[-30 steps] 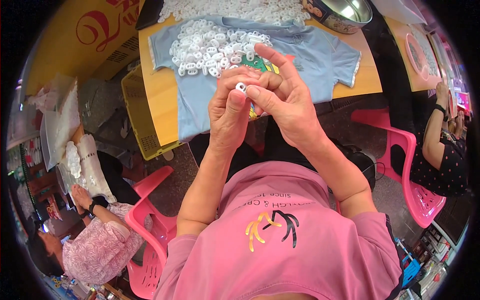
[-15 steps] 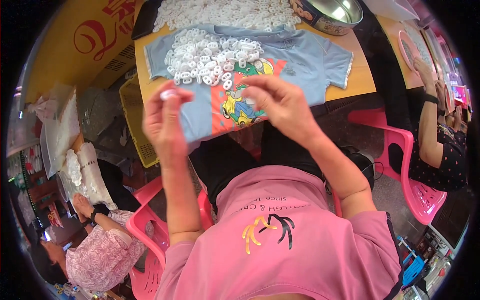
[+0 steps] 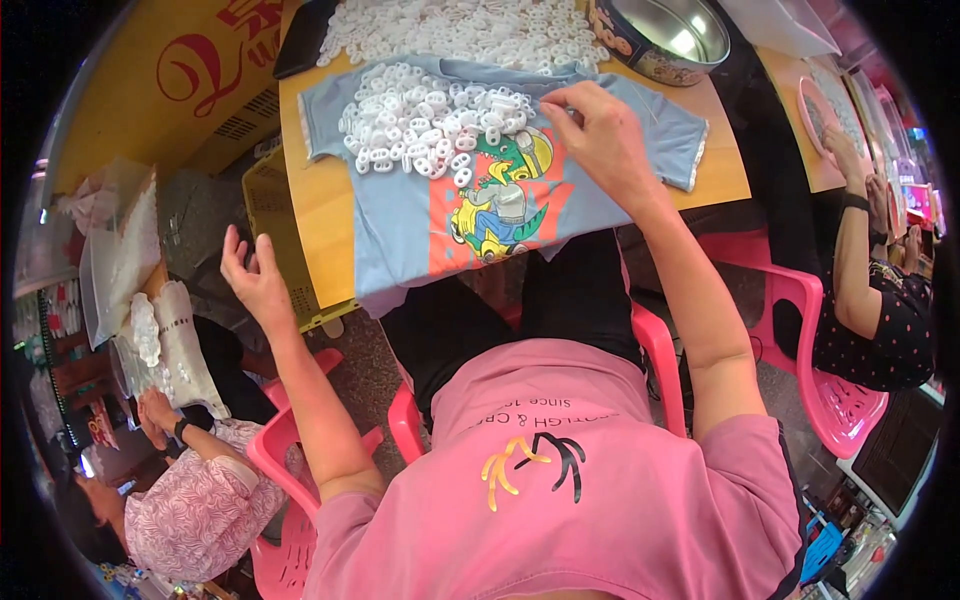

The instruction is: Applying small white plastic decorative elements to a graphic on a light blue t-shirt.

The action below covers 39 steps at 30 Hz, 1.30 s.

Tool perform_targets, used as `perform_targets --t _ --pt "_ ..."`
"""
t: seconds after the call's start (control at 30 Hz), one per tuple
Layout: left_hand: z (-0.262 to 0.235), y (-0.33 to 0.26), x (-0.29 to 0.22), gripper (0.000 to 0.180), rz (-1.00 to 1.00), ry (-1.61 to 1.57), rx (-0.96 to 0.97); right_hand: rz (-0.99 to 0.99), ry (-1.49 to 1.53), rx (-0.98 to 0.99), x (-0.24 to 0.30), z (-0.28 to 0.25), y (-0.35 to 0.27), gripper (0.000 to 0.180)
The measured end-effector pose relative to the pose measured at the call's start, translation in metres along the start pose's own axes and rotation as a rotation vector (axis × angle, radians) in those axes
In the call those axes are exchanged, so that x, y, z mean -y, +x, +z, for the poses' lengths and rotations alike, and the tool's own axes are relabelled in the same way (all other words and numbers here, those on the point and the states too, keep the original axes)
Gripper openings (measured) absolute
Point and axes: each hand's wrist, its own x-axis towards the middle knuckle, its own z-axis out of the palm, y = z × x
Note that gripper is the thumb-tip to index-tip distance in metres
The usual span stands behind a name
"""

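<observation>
My left hand is off the table's left edge, fingers apart and nothing in it. Over the light blue T-shirt, just right of a heap of small white oval plastic pieces with two holes, is my right hand. Its thumb and forefinger come together in a pinch; anything between them is too small to make out. The shirt lies spread on the table and bears a cartoon dinosaur print. A few white pieces rest at the print's upper edge.
More white pieces cover the table's far side. A round metal tin stands at far right. Below the yellow-brown table, a yellow crate sits at left. Co-workers sit on both sides, near pink chairs.
My left hand has moved left and down, off the shirt, and has let go of a small white piece. My right hand has moved up and right, beside the heap.
</observation>
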Motion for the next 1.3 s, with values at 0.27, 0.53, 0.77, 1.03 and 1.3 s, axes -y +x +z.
perform_targets --t 0.27,0.53,0.77,1.03,1.3 --pt "0.026 -0.045 -0.080 0.032 0.190 -0.317 0.060 0.014 -0.258 0.123 0.011 0.010 0.004 0.019" --pt "0.068 -0.090 -0.143 0.019 0.048 -0.730 0.554 0.350 0.412 0.314 0.025 -0.016 -0.007 0.023" --pt "0.099 -0.110 -0.164 0.019 -0.042 -0.713 0.823 0.142 0.406 0.406 0.050 -0.024 -0.046 0.011" --pt "0.101 -0.121 -0.154 0.010 -0.189 -0.717 0.933 -0.052 0.256 0.288 0.049 -0.025 -0.068 0.014" --pt "0.100 -0.122 -0.153 0.010 -0.164 -0.718 0.899 0.018 -0.038 0.091 0.009 -0.052 -0.055 0.011"
